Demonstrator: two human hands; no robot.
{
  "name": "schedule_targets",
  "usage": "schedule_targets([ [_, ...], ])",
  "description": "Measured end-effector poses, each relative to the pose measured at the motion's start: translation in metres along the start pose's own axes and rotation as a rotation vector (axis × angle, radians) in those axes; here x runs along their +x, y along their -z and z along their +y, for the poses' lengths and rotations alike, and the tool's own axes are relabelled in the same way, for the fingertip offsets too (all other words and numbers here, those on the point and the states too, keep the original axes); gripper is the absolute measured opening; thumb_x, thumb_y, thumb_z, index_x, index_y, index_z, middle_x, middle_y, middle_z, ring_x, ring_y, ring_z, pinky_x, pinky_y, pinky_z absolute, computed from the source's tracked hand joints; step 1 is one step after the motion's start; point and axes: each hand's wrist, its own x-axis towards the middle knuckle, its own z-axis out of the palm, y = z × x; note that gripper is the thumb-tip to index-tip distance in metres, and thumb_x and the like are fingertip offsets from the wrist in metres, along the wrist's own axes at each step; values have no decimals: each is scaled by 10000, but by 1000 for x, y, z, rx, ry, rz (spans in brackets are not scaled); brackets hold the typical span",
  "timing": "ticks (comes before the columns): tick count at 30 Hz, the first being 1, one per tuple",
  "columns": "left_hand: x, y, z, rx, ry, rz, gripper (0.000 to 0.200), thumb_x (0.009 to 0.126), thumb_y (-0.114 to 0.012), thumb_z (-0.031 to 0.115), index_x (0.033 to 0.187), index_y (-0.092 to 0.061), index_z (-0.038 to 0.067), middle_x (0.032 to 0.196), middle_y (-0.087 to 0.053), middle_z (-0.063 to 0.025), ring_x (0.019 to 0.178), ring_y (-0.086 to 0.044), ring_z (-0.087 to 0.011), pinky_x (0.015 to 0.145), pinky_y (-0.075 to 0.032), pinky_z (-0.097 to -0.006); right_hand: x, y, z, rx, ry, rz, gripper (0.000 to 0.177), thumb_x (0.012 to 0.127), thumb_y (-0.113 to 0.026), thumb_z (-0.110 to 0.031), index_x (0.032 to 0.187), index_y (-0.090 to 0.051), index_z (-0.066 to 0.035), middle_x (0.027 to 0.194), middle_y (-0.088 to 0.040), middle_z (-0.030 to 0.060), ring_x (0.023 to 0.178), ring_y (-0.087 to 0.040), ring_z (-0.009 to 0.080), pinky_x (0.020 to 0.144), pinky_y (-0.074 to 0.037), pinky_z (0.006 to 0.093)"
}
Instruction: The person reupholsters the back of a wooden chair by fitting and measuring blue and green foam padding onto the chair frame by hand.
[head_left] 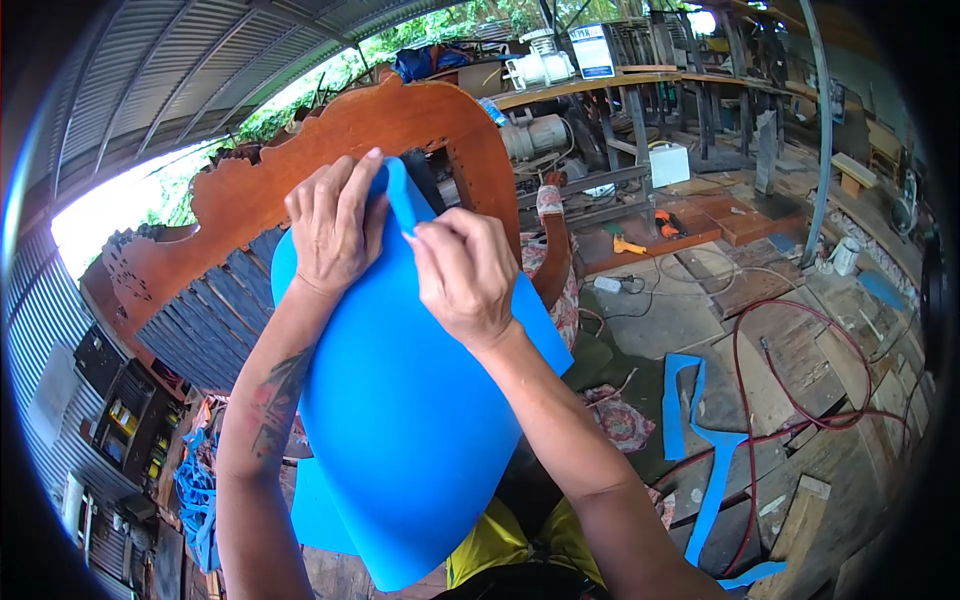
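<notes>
- Rough wooden boards (800,500) make the floor of this open workshop, and the person stands on them close in front of me.
- Nearest to the camera, a piece of yellow clothing (500,540) shows under the arms.
- Above it hangs a big blue sheet (420,420), smooth and bendable, held up against a carved wooden frame (400,120); its lower edge is rounded and free.
- At the top edge of the sheet, the right hand (465,275) is curled closed, thumb and forefinger pinching the base of a narrow blue strip (403,195) which rises from the sheet. If a tool is inside this hand, I cannot tell.
- Just beside it, the left hand (335,225) lies flat on the sheet, fingers pressed together and pointing up, touching the strip and the frame.
- On the floor to the right, blue offcuts (700,450) lie beside a red cable (800,400).
- Farther back stands a long workbench (620,85) with an electric motor (535,135) under it and a white box (668,165) near.
- Over all goes a corrugated metal roof (180,70), with green trees behind.
</notes>
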Motion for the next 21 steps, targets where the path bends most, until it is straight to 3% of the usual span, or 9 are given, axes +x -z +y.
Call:
schedule_targets([
  [2,5,6,3,167,56,43,529,829,-819,341,1261,-612,116,1124,-635,-67,1003,-602,-251,862,-408,-397,2,-4,8,12,-145,125,212,857,-764,-47,1019,-626,-40,934,-641,116,808,-631,314,685,-513,404],
  [5,6,8,1,167,108,41,500,813,-830,401,1149,-610,103,1037,-644,-55,905,-609,-245,809,-417,-396,6,-4,26,-18,-419,17,205,900,-753,-109,1022,-620,-13,919,-637,152,820,-635,350,710,-509,442],
  [6,9,8,2,154,89,74,469,812,-829,418,1067,-597,99,975,-644,-52,839,-602,-247,756,-426,-393,8,-5,28,-10,-414,14,205,900,-753,-109,1022,-620,-13,919,-637,152,820,-635,350,710,-509,442],
  [10,13,17,12,217,192,-16,449,837,-763,504,998,-612,113,906,-628,-43,812,-607,-225,677,-428,-365,12,-7,29,-7,-443,5,210,909,-751,-139,1008,-625,-1,908,-631,155,820,-635,342,702,-505,448],
  [13,16,27,21,262,308,-124,451,843,-753,513,977,-600,110,875,-606,-44,800,-601,-232,685,-437,-374,13,-7,27,-27,-440,5,202,912,-749,-148,992,-631,-5,903,-634,155,821,-638,339,704,-505,449],
  [21,10,49,43,62,555,-132,421,884,-765,418,955,-619,30,913,-623,-98,860,-618,-300,775,-474,-456,13,-8,27,-90,-431,-26,202,913,-747,-159,986,-630,-11,898,-650,146,819,-643,330,715,-511,450],
])
